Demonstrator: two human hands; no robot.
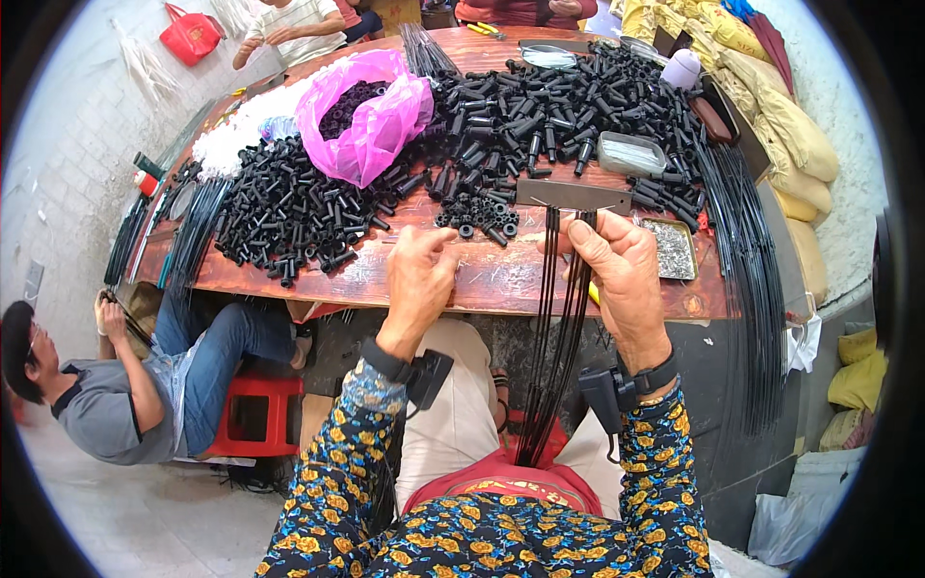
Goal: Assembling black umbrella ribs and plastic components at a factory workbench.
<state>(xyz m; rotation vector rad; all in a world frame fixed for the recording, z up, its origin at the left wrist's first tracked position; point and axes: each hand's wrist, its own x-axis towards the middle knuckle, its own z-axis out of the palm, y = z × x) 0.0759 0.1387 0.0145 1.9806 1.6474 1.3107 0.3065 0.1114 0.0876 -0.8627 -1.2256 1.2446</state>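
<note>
My right hand is closed round the upper ends of a bundle of thin black rods, just in front of a flat dark metal bar on the table. The rods hang past the table's front edge, their lower ends at the red cloth on my lap. To the left, my left hand is held above the table edge with its fingers curled and the thumb and forefinger close together; what they pinch, if anything, is too small to make out. Beyond it lies a small group of black ring-shaped parts.
Heaps of black tubular plastic parts cover the red-brown table, with a pink plastic bag on them. A clear box and a tray of small metal pins stand right. More rods overhang. A co-worker sits left.
</note>
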